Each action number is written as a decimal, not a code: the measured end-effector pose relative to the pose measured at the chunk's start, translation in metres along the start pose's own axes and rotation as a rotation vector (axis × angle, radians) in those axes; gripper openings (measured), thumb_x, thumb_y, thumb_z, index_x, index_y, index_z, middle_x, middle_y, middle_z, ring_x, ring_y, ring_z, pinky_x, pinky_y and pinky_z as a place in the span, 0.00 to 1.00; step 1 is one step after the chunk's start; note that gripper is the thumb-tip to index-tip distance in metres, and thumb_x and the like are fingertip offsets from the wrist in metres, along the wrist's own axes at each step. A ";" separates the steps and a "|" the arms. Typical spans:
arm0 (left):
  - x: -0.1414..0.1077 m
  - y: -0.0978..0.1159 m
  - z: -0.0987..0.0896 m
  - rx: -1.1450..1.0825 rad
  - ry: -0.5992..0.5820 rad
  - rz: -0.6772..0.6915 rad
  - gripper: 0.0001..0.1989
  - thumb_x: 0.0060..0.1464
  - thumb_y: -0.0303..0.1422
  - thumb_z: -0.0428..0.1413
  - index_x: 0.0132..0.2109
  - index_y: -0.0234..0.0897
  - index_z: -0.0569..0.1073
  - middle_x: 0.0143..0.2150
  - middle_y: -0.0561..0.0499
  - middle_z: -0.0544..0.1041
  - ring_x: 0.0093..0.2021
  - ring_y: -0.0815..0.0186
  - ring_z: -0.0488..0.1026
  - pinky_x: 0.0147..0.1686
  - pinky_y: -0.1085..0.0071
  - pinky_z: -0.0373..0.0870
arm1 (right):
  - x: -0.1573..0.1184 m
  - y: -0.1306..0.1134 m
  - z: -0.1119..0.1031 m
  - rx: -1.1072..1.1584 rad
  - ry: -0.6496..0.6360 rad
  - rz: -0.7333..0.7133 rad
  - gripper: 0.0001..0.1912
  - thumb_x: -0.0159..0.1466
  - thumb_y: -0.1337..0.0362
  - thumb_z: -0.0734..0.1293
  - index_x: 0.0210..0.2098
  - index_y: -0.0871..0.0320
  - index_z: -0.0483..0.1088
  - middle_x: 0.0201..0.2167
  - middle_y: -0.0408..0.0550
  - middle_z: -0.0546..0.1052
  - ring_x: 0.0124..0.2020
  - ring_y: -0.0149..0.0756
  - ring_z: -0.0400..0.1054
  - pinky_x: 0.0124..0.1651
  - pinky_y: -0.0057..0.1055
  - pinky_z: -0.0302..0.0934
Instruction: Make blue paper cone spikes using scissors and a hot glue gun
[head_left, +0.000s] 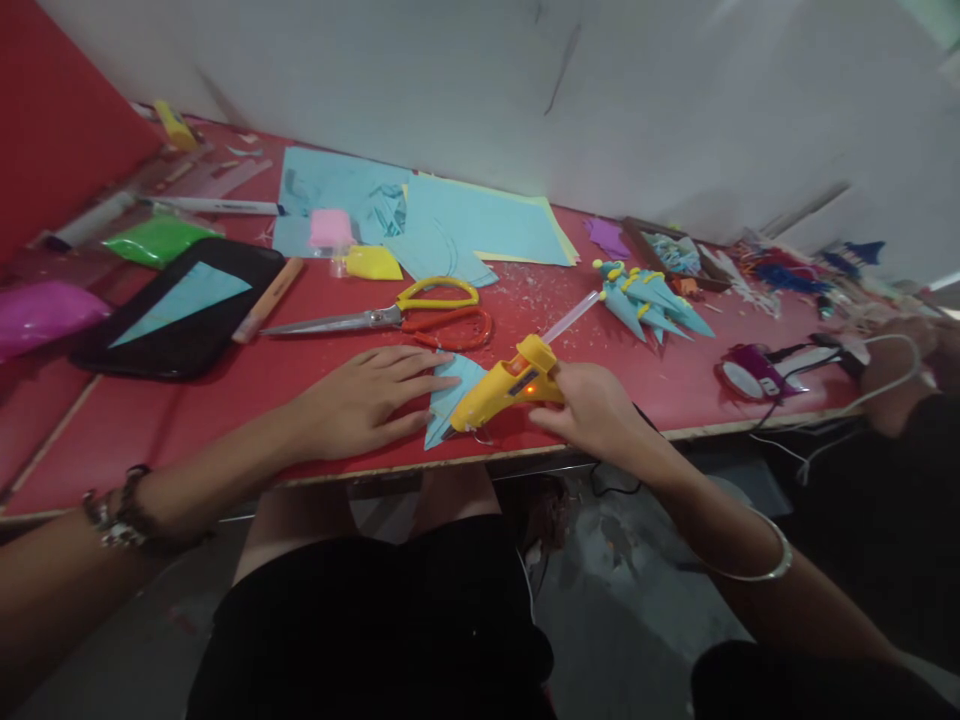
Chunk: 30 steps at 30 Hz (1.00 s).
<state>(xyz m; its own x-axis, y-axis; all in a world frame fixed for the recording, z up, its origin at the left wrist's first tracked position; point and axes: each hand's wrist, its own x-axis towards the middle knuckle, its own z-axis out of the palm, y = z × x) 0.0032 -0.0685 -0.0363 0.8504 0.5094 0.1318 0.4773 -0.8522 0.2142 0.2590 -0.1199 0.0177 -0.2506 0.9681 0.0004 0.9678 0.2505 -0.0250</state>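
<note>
My right hand is wrapped round the handle of a yellow glue gun with a small orange light and a clear glue stick out of its back. Its nozzle points down at a light blue paper piece near the table's front edge. My left hand lies flat with its fingers spread, fingertips on the left side of that paper. Just behind it lie scissors with one yellow and one red handle loop. Blue paper cones with yellow trim stand in a cluster behind the glue gun.
On the red table are a black tray with a blue paper triangle, an orange marker, bags of coloured clay, and blue sheets by the wall. Craft scraps, a cable and another person's hand are at the right.
</note>
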 end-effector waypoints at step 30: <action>0.003 0.003 -0.004 -0.023 -0.056 -0.069 0.24 0.60 0.45 0.40 0.61 0.47 0.62 0.65 0.51 0.59 0.64 0.60 0.55 0.62 0.56 0.50 | -0.009 0.028 -0.001 -0.037 0.051 0.073 0.05 0.55 0.65 0.63 0.30 0.61 0.68 0.24 0.49 0.73 0.26 0.36 0.66 0.27 0.28 0.50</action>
<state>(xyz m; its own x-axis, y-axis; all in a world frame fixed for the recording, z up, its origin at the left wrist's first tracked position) 0.0064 -0.0689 -0.0313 0.8269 0.5590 0.0614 0.5307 -0.8118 0.2435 0.2882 -0.1217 0.0177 -0.1783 0.9827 0.0504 0.9840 0.1780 0.0098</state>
